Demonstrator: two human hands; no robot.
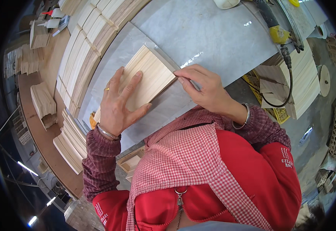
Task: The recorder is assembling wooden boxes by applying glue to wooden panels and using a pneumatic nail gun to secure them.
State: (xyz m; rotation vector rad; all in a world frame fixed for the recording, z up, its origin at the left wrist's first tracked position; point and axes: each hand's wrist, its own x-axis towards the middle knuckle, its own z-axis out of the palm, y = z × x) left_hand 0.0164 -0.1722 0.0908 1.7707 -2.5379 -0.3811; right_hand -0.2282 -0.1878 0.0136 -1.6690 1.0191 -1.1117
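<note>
A pale wooden board point(152, 75), apparently on top of one or more like it, lies at a slant on the grey worktable. My left hand point(118, 102) rests on its left part with the fingers spread flat, a ring on one of them. At the board's right corner, my right hand point(202, 86) has its thumb and forefinger pinched together, touching the edge. Whatever small thing may be between those fingertips is hidden. A grey slab point(137, 34) with a straight edge lies beneath the board.
Long rows of stacked wooden pieces point(87, 42) line the left of the grey table point(210, 34). Glue bottles point(52, 23) stand farther left. A yellow-and-black power tool point(277, 32) with a hose sits at the far right, above stacked boards point(300, 84) and a yellow crate point(281, 114).
</note>
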